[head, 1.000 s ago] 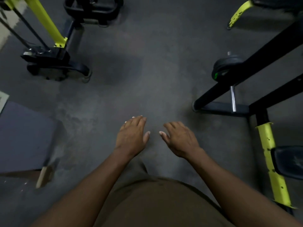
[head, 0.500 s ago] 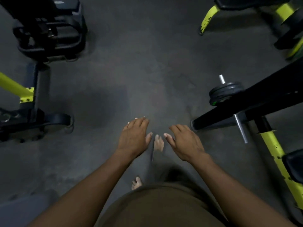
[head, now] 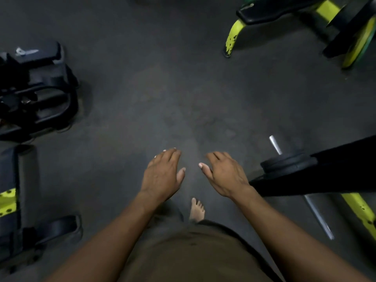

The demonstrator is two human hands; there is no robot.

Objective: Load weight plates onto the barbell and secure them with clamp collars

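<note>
While both hands hang palm-down over the floor (head: 142,98), left hand (head: 162,176) and right hand (head: 225,174) spread, empty; barbell (head: 317,216) with weight plates (head: 284,164) lies just right of the right hand.

Two hands (head: 195,174), one barbell (head: 317,216), one bare foot (head: 197,209), one yellow plate (head: 359,40)

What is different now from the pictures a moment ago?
The view swung as the person walked: the barbell with its black plates slid lower and right, and a yellow plate came into sight. A bare foot stepped forward. The left hand and right hand stayed open, holding nothing.
</note>
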